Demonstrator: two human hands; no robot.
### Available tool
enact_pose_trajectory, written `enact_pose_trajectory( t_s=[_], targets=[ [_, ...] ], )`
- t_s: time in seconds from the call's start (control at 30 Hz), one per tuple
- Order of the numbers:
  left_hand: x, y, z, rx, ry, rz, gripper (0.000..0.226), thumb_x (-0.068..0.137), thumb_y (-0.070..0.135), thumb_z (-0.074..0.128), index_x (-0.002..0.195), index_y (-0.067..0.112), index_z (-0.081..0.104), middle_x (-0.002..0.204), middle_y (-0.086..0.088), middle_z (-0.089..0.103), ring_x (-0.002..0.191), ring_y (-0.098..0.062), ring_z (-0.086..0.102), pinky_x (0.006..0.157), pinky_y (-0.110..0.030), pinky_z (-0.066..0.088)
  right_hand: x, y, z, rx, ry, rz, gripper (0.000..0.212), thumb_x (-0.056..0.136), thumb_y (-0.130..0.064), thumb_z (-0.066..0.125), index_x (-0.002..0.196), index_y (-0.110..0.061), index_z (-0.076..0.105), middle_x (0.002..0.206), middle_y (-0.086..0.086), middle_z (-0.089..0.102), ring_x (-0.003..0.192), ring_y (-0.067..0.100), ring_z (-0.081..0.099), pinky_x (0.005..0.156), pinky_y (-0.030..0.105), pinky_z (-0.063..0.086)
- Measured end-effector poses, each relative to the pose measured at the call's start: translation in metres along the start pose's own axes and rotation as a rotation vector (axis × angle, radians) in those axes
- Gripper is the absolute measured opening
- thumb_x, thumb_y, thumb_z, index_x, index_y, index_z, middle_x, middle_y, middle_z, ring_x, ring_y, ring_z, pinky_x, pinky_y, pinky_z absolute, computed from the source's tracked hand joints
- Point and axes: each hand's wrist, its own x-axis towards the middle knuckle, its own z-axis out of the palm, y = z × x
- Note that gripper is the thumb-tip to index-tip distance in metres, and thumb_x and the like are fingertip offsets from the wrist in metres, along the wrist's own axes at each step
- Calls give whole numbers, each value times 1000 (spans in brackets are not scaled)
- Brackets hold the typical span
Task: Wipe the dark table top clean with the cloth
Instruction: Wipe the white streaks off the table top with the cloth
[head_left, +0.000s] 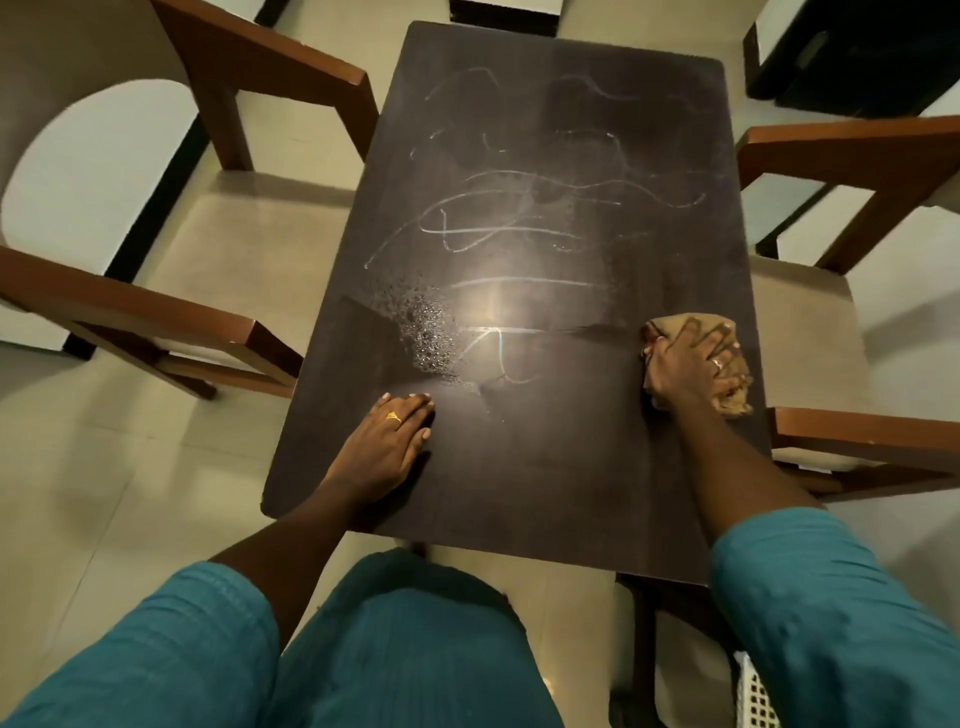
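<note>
Dark worktop (545, 467) has pale squiggly lines (519, 208) all over the middle and far half, nothing i can read as words, plus a patch of droplets (426, 332) left of centre. Tan cloth (735, 402) sits at the right edge, bunched under the right hand (691, 364), fingers spread and pressing it down. Left hand (387, 441) lies flat at the near left, holding nothing

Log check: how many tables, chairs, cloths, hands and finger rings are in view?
table: 1
chairs, left and right: 2
cloth: 1
hands, left hand and right hand: 2
rings: 2
Total: 8
</note>
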Motion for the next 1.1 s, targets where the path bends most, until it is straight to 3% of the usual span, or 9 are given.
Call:
enact_pose_trajectory(
  t_s=[0.2, 0.43, 0.6, 0.7, 0.8, 0.97, 1.1],
  targets=[
    [-16, -17, 5, -33, 15, -59, 91, 83, 63, -12, 139, 8, 34, 146, -11, 38, 137, -26, 31, 112, -33, -2, -5, -61, 15, -23, -15, -116, 63, 98, -45, 31, 151, -15, 14, 159, 18, -4, 144, 42, -6, 108, 67, -3],
    [-23, -16, 8, -73, 37, -107, 73, 87, 52, 7, 140, 8, 33, 146, -10, 37, 137, -24, 31, 112, -30, -3, -72, -133, 55, -118, -75, -471, 63, 97, -45, 33, 152, -20, 12, 159, 15, -6, 145, 40, 0, 109, 66, -2],
    [-25, -7, 12, -100, 35, -96, 75, 88, 55, 6, 139, 8, 34, 145, -11, 39, 136, -26, 32, 112, -32, -2, -121, -129, 76, -243, -119, -722, 64, 97, -50, 30, 152, -25, 10, 160, 9, -5, 146, 35, -1, 111, 62, -5],
    [-20, 2, 12, -114, 45, -66, 78, 88, 58, 2, 140, 8, 34, 146, -12, 38, 136, -26, 31, 113, -32, -2, -130, -97, 71, -339, -98, -819, 67, 91, -53, 14, 152, -26, 13, 161, 6, -1, 147, 30, 4, 114, 58, 2],
    [-12, 6, 10, -127, 61, -68, 71, 87, 49, 5, 141, 8, 31, 148, -11, 35, 138, -24, 28, 113, -28, -4, -118, -64, 62, -356, -64, -742, 80, 79, -57, 3, 151, -27, 16, 161, 6, 3, 147, 29, 9, 114, 57, 5],
    [-4, -5, 3, -138, 91, -80, 69, 89, 45, 8, 139, 7, 33, 146, -12, 37, 137, -25, 30, 114, -31, 1, -83, -45, 45, -304, -13, -514, 64, 95, -45, 33, 152, -22, 14, 160, 11, 0, 146, 35, 7, 114, 60, 5],
    [-8, -23, -1, -131, 120, -146, 69, 88, 44, 9, 139, 5, 35, 146, -13, 37, 137, -25, 29, 114, -32, 1, -70, -70, 44, -224, 26, -366, 64, 96, -42, 38, 151, -20, 16, 159, 14, -1, 145, 38, 5, 111, 64, 5]
  ],
)
